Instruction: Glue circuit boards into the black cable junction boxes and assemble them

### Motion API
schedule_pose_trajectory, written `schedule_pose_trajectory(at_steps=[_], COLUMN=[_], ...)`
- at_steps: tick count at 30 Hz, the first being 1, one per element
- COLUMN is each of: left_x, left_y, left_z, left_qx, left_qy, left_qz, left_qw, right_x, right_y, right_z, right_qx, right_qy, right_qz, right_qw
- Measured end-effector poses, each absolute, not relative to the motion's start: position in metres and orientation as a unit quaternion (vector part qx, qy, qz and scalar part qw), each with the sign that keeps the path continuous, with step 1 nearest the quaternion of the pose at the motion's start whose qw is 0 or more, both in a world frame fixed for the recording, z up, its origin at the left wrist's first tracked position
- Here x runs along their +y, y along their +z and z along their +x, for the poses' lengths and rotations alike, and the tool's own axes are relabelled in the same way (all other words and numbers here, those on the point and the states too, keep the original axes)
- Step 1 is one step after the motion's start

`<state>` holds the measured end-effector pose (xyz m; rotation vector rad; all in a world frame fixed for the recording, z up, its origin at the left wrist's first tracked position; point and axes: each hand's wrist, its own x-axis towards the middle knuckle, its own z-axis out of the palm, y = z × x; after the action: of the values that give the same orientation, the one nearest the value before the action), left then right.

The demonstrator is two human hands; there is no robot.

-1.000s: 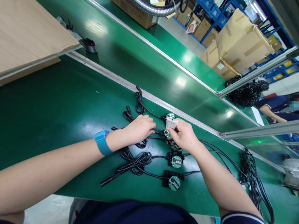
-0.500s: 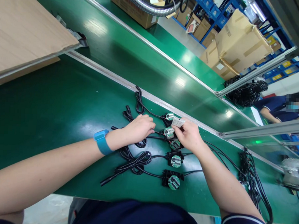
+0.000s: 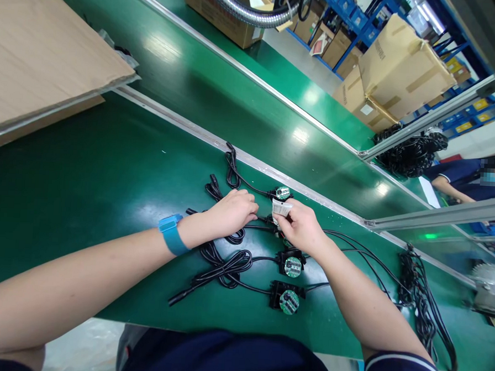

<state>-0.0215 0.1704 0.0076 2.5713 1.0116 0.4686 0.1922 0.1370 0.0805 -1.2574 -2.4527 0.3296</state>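
My left hand (image 3: 233,211), with a blue wrist strap (image 3: 171,234) on its arm, rests curled on black cables (image 3: 222,264) on the green belt; what its fingertips pinch is hidden. My right hand (image 3: 300,227) is closed on a small white paper strip (image 3: 281,208), held over a row of round green circuit boards in black housings. One board (image 3: 282,192) lies just beyond the hands, two others (image 3: 292,266) (image 3: 288,301) lie nearer me. A board under my right hand is mostly hidden.
A metal rail (image 3: 216,142) borders the belt's far side, with a second green belt beyond. A wooden board (image 3: 42,53) overhangs at the left. Cardboard boxes (image 3: 397,66) stand behind. A cable bundle (image 3: 421,305) lies at the right. Another person (image 3: 467,175) sits at the far right.
My right hand has drawn the paper strip back toward me and to the left, now covering the board it hovered beside. The left hand has stayed put.
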Motion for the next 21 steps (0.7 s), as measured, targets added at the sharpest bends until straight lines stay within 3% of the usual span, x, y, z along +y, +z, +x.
schedule_pose_trajectory(at_steps=[5,10,15,21], left_x=[0.172,0.174,0.152,0.133], left_y=[0.007,0.01,0.017,0.011], left_z=[-0.016,-0.005,-0.006,0.001], left_qx=[0.362,0.394,0.386,0.305], left_qy=[0.162,0.143,0.208,0.196], left_qz=[0.907,0.903,0.894,0.919], left_qw=[0.141,0.095,0.09,0.155], right_x=[0.131,0.093,0.041,0.027], right_y=[0.095,0.108,0.08,0.044], right_z=[0.198,0.218,0.236,0.238], right_qx=[-0.861,-0.784,-0.708,-0.706], right_qy=[0.093,0.053,0.04,0.026], right_qz=[-0.454,-0.533,-0.552,-0.546], right_qw=[0.209,0.315,0.438,0.45])
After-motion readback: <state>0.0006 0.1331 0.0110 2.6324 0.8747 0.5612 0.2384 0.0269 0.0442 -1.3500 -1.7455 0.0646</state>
